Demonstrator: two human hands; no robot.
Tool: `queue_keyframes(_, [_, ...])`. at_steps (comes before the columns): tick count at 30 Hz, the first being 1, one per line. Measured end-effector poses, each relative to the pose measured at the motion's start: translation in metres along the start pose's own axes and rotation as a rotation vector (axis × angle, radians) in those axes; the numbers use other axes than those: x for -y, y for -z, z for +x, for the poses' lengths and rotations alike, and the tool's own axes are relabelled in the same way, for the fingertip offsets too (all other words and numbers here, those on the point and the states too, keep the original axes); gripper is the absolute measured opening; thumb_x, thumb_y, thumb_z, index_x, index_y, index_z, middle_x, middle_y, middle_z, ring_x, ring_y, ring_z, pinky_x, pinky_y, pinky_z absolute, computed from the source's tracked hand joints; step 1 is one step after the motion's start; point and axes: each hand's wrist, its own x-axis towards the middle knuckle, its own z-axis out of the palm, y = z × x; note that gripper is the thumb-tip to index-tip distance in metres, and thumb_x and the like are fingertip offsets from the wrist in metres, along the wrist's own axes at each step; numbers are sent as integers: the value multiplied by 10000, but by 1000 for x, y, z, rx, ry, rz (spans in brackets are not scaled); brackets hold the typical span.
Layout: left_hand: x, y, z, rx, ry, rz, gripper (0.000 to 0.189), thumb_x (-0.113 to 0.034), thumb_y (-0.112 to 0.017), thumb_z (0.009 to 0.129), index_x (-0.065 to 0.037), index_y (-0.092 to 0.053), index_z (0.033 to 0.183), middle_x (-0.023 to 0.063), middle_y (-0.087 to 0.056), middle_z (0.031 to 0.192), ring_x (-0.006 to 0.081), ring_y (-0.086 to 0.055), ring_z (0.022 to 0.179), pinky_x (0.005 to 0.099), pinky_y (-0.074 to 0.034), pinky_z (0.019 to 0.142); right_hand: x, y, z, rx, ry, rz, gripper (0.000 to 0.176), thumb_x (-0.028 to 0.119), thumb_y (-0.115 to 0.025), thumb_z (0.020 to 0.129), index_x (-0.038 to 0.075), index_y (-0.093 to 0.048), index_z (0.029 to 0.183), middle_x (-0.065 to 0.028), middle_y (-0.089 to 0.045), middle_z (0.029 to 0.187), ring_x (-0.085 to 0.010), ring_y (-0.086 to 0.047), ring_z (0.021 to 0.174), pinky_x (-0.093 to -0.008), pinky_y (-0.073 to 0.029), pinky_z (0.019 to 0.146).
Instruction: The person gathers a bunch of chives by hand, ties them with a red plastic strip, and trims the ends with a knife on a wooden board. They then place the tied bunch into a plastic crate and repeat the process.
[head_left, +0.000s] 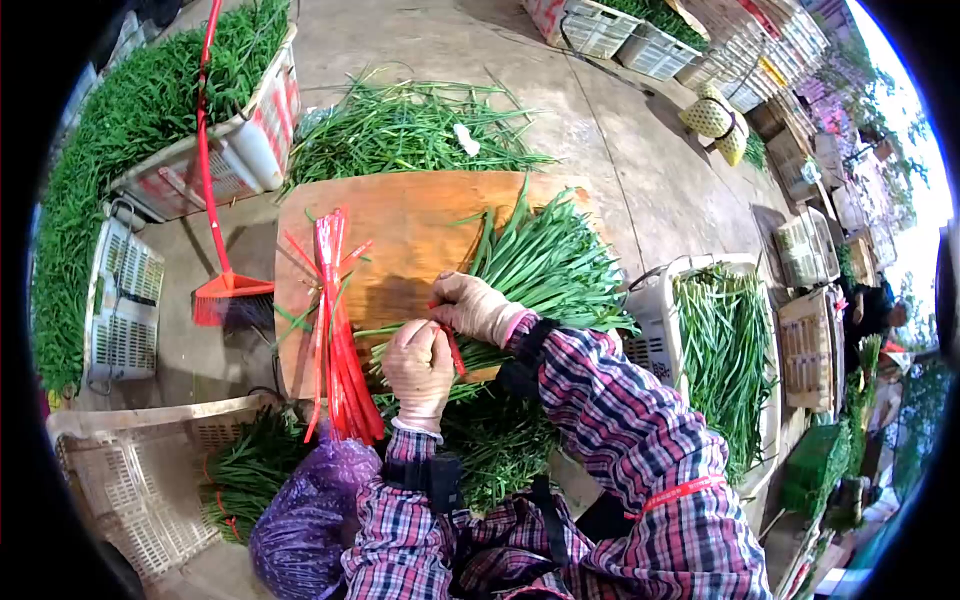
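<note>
Right hand (478, 308), gloved like its partner, pinches a red strip (457, 352) above a wooden board (400, 208), while my left hand (418, 370), its fingers curled in, meets it at the fingertips over a bunch of green stalks (376, 345). Whether the strip circles the stalks fully, I cannot tell from this angle. Those stalks lie directly beneath my hands, near the board's close edge. At two o'clock from them, leafy greens (548, 255) spread across the board; at nine, a sheaf of red strips (335, 330) lies along it. A heap of loose greens (400, 130) covers the floor at twelve. A pale crate (652, 320) of greens stands at three, a red broom (235, 284) between nine and ten, and a purple bag (310, 515) at seven.
</note>
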Motion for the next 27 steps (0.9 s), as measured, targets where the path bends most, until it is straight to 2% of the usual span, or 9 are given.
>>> queue_keyframes(3, [4,-3,-2,-6,-84,65,49,-62,-636,722,-38,-624,762,114,-607,751,318,-587,692,404,-475,630,6,7,14,192,-89,-80,216,169,-699,734,73,-655,922,-134,-648,874,-277,-621,836,-362,-489,741])
queue_keyframes(4, [3,-2,0,5,-110,108,48,-74,-638,720,-45,-616,751,109,-592,730,320,-577,677,412,-467,616,12,7,26,344,-265,-88,234,203,-710,738,109,-662,947,-105,-665,886,-251,-628,826,-357,-493,739])
queue_keyframes(11, [26,-2,3,272,-342,362,133,-125,-662,731,-72,-575,816,116,-567,756,315,-570,730,423,-457,630,12,12,34,461,-168,-132,196,186,-721,723,87,-662,881,-82,-662,781,-190,-618,739,-343,-488,675])
queue_keyframes(12, [18,1,9,274,-266,344,132,-138,-644,746,-74,-549,810,113,-559,771,313,-561,744,424,-455,654,9,11,33,408,-155,-126,205,181,-725,713,79,-659,878,-83,-663,765,-175,-610,703,-343,-485,651])
queue_keyframes(16, [-1,16,38,631,-694,598,65,-148,-559,785,-87,-536,776,97,-534,759,279,-542,774,398,-440,682,3,13,25,414,-239,127,210,172,-686,714,93,-669,907,-60,-660,772,-167,-594,714,-338,-481,663])
queue_keyframes(20, [-18,19,47,840,-692,692,90,-151,-543,784,-63,-538,798,101,-533,770,270,-533,759,376,-438,680,-2,11,29,419,-128,41,265,159,-625,738,120,-668,997,-52,-675,838,-180,-602,754,-354,-483,703])
queue_keyframes(23, [-25,20,49,957,-862,760,130,-150,-529,767,-33,-552,817,116,-535,756,270,-537,701,396,-441,614,-6,5,31,446,-32,10,296,146,-617,738,114,-666,1028,-56,-684,877,-202,-610,782,-368,-484,726])
queue_keyframes(24, [-32,20,55,1054,-1076,835,136,-122,-503,761,-8,-566,800,130,-536,740,269,-535,682,404,-441,584,-14,-4,37,459,4,107,294,149,-658,732,103,-666,1023,-50,-684,870,-175,-605,774,-351,-481,725])
queue_keyframes(27, [-47,9,50,1161,-853,903,177,-109,-469,773,20,-589,796,167,-561,760,298,-549,692,398,-448,592,-22,-7,43,458,89,182,290,172,-737,723,90,-673,993,-22,-688,865,-122,-579,766,-309,-463,740])
